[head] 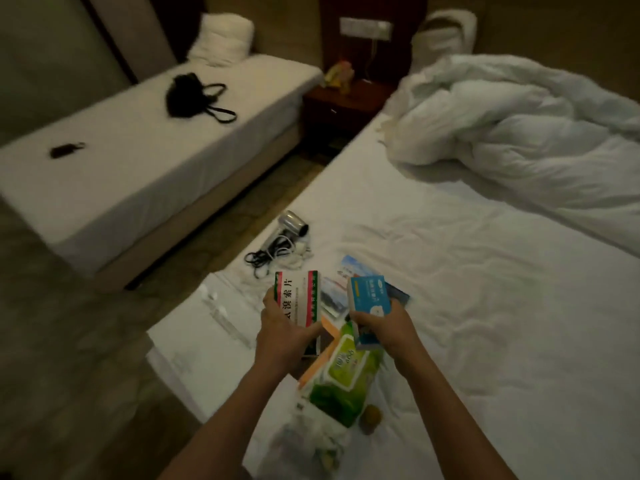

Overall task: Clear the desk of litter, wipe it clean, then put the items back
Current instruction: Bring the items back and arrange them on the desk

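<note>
A white bed [467, 289] spreads beneath both hands. Under the wrists lies a green wipes pack [346, 382]. The left hand [284, 334] grips a white, red-and-green medicine box [298, 299] upright; just right of it, the right hand [384, 327] holds a blue box [367, 306]. Beyond the left hand rests a silver hair dryer [294, 225] with its coiled cord.

I see both bare forearms reaching forward from the lower edge, almost parallel. The left hand [282, 336] is raised, its fingers curled in a grip around something, thumb on the near side. The right hand [382, 327], just beside it, is also curled in a grip, knuckles turned outward.
</note>
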`<control>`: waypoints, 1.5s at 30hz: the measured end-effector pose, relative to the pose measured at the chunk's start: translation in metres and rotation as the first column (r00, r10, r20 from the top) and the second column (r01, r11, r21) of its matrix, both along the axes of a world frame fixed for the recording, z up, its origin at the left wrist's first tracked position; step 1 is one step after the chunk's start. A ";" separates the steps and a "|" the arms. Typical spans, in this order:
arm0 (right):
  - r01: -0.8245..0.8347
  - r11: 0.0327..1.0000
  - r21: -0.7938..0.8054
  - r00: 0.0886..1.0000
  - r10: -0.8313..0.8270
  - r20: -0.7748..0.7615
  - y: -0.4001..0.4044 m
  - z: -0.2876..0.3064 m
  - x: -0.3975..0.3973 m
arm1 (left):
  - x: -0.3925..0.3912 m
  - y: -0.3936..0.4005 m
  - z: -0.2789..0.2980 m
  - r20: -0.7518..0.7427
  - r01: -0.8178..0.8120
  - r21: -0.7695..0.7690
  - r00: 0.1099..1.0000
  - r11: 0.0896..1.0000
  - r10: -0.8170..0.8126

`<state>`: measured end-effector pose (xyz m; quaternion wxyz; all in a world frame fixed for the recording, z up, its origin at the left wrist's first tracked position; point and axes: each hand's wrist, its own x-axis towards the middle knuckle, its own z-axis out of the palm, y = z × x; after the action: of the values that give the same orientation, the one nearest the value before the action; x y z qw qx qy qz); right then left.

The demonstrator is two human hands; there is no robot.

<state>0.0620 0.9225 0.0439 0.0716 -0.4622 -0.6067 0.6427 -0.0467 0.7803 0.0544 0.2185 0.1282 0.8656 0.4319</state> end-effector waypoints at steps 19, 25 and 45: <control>-0.872 0.468 0.145 0.450 0.882 -0.142 -0.518 0.100 -0.086 | 0.079 -0.536 0.074 -0.140 -0.827 0.075 0.545 0.557 0.827; -0.984 0.137 0.116 0.128 0.988 -0.082 -0.660 0.098 -0.047 | 0.160 -0.659 0.059 -0.102 -0.955 0.046 0.287 0.292 0.953; -0.785 -0.617 0.062 -0.620 0.783 -0.049 -1.011 0.044 -0.029 | 0.281 -0.885 -0.007 -0.084 -0.879 -0.242 -0.402 -0.410 0.912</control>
<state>0.0335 -0.0883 0.0880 -0.5272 0.3681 -0.6720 0.3675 0.2345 -0.1051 0.0474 -0.1603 -0.7091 0.5986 0.3363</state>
